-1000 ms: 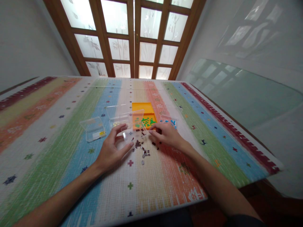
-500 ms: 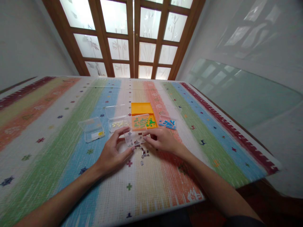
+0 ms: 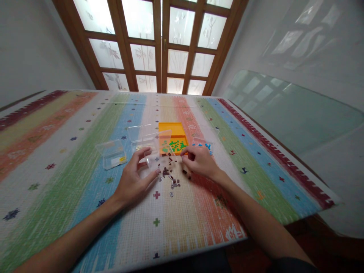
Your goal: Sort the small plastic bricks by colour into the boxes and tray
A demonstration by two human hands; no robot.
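My left hand [image 3: 136, 176] grips a clear plastic box [image 3: 149, 163], tilted up on its side with its lid raised behind it. Small brown bricks [image 3: 165, 171] lie scattered on the cloth just right of that box, with a few grey pieces [image 3: 174, 184] nearer to me. My right hand [image 3: 199, 161] hovers to the right of the brown bricks, fingers curled in; what they hold, if anything, is hidden. An orange case [image 3: 172, 129] full of green bricks [image 3: 178, 145] stands open just beyond both hands.
A clear box [image 3: 110, 155] with yellow pieces [image 3: 123, 159] stands open at the left. Behind my left hand is a clear box with pale pieces [image 3: 140, 147]. Blue bricks [image 3: 209, 147] in another box are partly covered by my right hand. A striped cloth [image 3: 93, 212] covers the table.
The clear box has tipped leftward in my left hand, and brown bricks from it now lie on the cloth. My right hand has let go of the box and shifted right.
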